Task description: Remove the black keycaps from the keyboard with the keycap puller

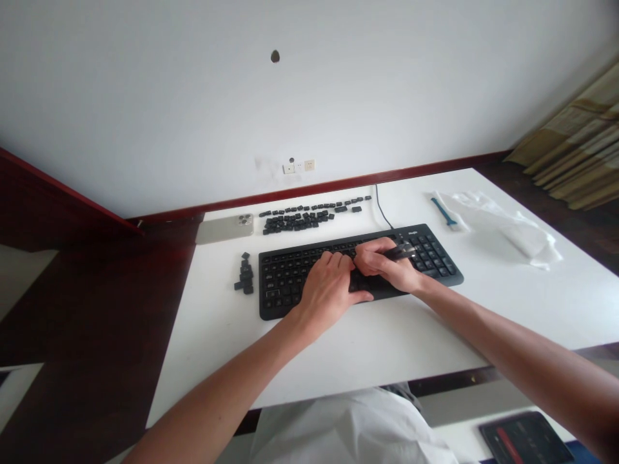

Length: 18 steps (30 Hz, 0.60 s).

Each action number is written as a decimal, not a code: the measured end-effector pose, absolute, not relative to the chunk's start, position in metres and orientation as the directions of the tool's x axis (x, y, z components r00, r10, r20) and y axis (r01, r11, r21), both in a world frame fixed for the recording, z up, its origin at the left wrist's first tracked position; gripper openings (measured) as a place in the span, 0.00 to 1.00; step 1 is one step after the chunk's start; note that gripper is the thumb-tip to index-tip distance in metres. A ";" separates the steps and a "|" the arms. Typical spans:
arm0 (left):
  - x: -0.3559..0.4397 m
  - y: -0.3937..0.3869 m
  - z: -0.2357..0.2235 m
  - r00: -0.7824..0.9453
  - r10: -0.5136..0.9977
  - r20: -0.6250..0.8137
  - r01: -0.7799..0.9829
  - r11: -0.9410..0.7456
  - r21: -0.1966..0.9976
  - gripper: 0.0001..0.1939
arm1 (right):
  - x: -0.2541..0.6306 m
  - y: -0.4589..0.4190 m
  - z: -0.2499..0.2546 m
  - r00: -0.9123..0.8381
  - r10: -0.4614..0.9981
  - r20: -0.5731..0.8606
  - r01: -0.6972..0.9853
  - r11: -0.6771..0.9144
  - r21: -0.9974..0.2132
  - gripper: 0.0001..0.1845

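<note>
Right grip (384, 261) pinching a slim black tool (399, 253) between thumb and fingers, above the right half of a black computer keyboard (285, 290). Left grip (329, 290) spread, fingertips pressed on the keyboard's middle. Loose black keycaps (300, 222) in rows near the back edge of the bench (203, 361); further keycaps (245, 274) piled just left of the keyboard. Back-left corner: smartphone (225, 229). Back-right: blue brush (443, 212) on a clear plastic bag (503, 225).
</note>
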<state>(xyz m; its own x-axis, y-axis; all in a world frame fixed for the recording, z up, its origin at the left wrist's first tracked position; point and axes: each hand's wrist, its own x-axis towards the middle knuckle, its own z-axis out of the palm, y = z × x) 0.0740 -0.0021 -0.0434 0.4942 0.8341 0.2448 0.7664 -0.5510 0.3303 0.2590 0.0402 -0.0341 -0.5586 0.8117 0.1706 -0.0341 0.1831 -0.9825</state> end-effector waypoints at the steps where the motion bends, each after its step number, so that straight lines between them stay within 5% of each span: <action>1: 0.074 -0.002 -0.044 0.498 0.833 0.242 0.765 -0.553 0.330 0.29 | 0.258 0.038 -0.031 -0.565 0.803 0.188 0.004 0.231 -0.973 0.27; 8: 0.074 0.002 -0.047 0.555 0.812 0.183 0.766 -0.584 0.267 0.09 | 0.246 0.017 -0.030 -0.634 0.690 0.350 0.153 0.555 -0.818 0.26; 13: 0.072 0.000 -0.041 0.525 0.831 0.181 0.768 -0.555 0.320 0.06 | 0.242 0.009 -0.051 -0.608 0.569 0.554 0.140 0.764 -0.630 0.23; 18: 0.071 -0.001 -0.038 0.528 0.826 0.197 0.756 -0.562 0.336 0.05 | 0.243 0.008 -0.055 -0.581 0.530 0.618 0.109 0.803 -0.586 0.20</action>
<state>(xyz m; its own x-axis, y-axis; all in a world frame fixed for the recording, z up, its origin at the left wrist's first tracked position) 0.0711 -0.0012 -0.0382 0.5278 0.8263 0.1965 0.7556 -0.5625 0.3358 0.2429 0.0083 -0.0546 -0.5809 0.5297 0.6180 0.1093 0.8032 -0.5856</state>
